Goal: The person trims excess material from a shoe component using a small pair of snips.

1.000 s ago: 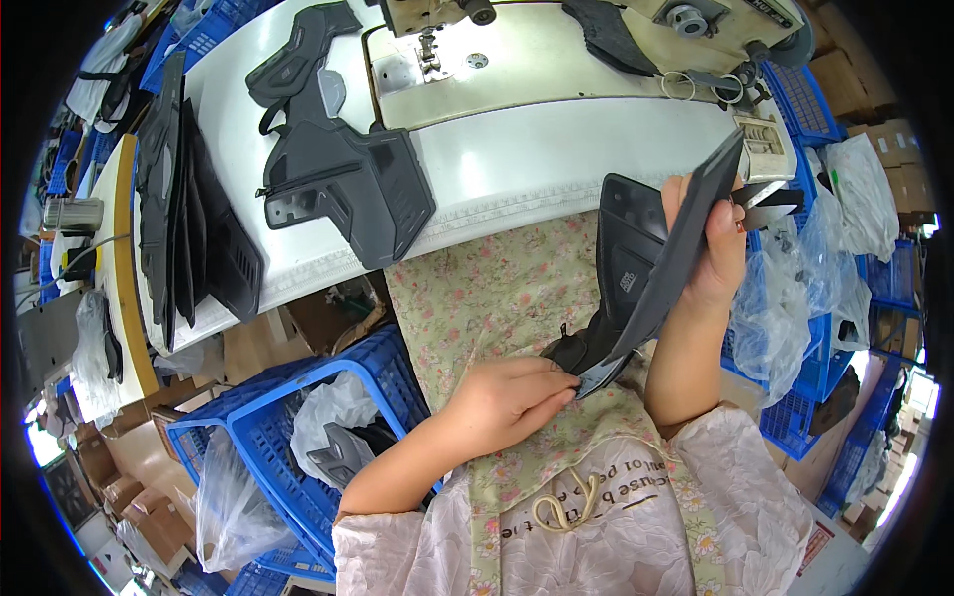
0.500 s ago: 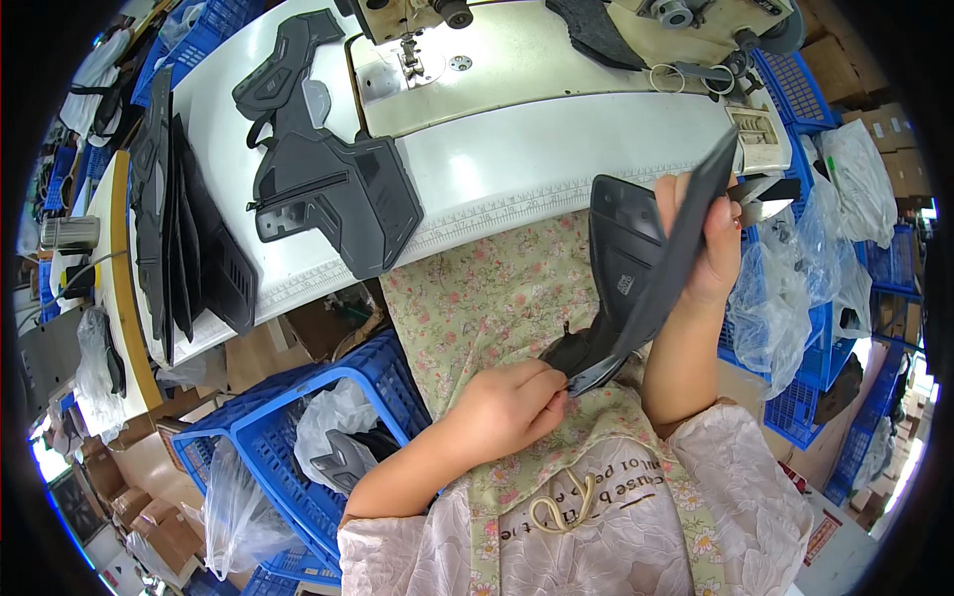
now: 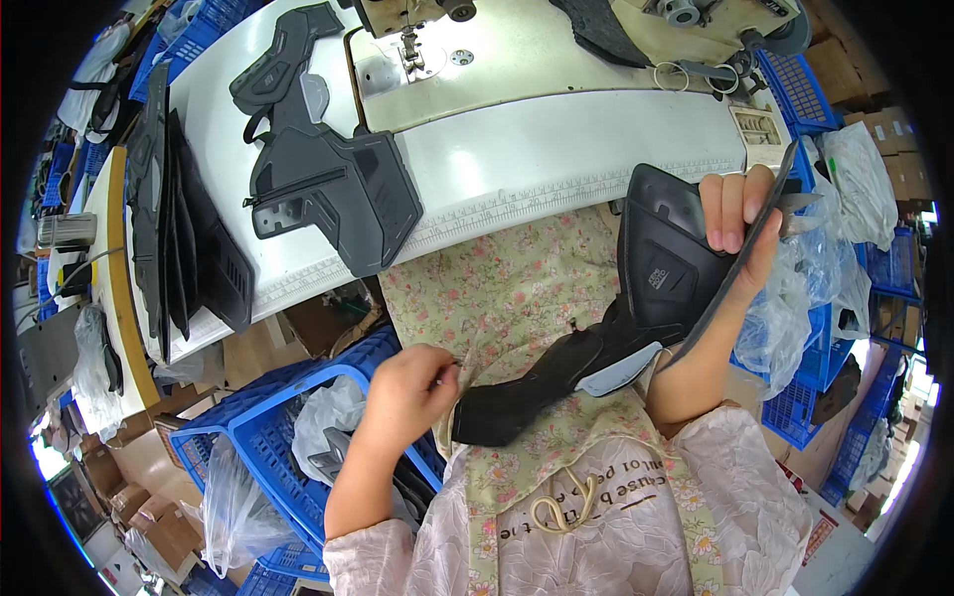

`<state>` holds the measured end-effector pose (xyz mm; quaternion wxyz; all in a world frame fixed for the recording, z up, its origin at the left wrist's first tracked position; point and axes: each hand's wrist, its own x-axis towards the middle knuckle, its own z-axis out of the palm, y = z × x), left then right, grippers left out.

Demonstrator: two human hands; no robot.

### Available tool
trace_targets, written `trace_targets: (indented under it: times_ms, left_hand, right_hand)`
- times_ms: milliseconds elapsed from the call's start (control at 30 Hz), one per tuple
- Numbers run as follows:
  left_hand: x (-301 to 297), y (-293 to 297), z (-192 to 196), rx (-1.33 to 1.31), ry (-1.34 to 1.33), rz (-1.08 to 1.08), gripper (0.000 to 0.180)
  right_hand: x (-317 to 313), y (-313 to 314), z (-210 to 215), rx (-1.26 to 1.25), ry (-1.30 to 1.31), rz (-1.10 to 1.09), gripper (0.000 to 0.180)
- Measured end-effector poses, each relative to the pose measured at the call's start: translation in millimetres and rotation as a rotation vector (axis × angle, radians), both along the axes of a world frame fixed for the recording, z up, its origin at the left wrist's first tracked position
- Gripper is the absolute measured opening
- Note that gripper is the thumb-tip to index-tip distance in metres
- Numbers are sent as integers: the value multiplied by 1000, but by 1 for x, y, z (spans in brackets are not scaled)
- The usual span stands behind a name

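A black moulded fabric piece (image 3: 666, 283) hangs over my lap, with a grey tab on its lower edge and a dark strip reaching left. My right hand (image 3: 740, 223) grips its upper right part, fingers wrapped over the raised edge. Beside that hand a pointed silver blade (image 3: 798, 211) sticks out; its handle is hidden. My left hand (image 3: 407, 392) is closed in a pinch just left of the strip's end, apart from it; what the fingers hold is too small to make out. Another black piece (image 3: 333, 189) with a zipper lies flat on the white table (image 3: 556, 139).
A sewing machine (image 3: 437, 70) stands at the table's far side, with scissors (image 3: 696, 74) on its bed. Several stacked black pieces (image 3: 189, 228) lean at the table's left. A blue basket (image 3: 288, 437) with plastic bags sits below left. Plastic bags (image 3: 785, 298) hang at right.
My left hand has come off the black piece and moved left and slightly up. My right hand has shifted right with the piece, whose dark strip now stretches out leftward.
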<state>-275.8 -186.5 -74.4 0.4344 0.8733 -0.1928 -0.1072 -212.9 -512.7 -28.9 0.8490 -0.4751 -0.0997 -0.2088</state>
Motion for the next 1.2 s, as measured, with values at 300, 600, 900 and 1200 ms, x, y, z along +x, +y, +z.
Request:
trace_targets:
  times_ms: [300, 600, 900, 1200]
  left_hand:
    - [20, 96, -61, 272, 31, 425, 10]
    - [70, 206, -169, 720, -5, 368, 26]
    - [104, 264, -238, 1007, -114, 179, 55]
    - [106, 265, -214, 835, 32, 269, 51]
  right_hand:
    - [3, 13, 2, -68, 32, -122, 28]
    - [-2, 25, -6, -341, 142, -178, 41]
    - [-25, 30, -7, -518, 224, -191, 56]
    - [-37, 17, 7, -605, 143, -447, 60]
